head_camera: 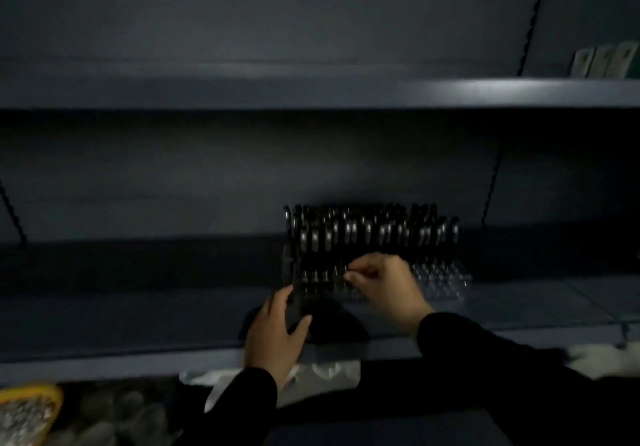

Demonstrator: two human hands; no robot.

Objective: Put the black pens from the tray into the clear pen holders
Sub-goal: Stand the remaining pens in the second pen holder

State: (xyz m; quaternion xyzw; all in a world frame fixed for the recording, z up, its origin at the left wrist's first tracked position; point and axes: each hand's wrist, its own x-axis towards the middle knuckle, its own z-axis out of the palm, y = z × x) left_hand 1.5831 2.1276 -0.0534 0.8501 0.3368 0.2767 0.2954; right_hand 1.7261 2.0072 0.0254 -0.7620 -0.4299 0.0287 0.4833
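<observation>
- Dim grey metal shelving fills the view; the lower shelf point(138, 310) carries a clear plastic tiered pen holder point(440, 281) set toward its middle, well back from the front edge.
- Slim black pens with silver clips point(349, 230) stand packed in the holder's rear rows; the front rows on the right look unfilled.
- Right hand point(384, 284), its grip a narrow pinch, seems to hold a pen at a front row, though blur hides the pen itself.
- Left hand point(277, 334) curls round a dark bunch, probably more pens point(298, 307), near the holder's left end.
- Risks, as I judge them: poor light could make a pen miss its slot; a nudge from either wrist could tip the light holder or topple standing pens; the loose bunch could slip onto the shelf.
- No tray can be made out.
</observation>
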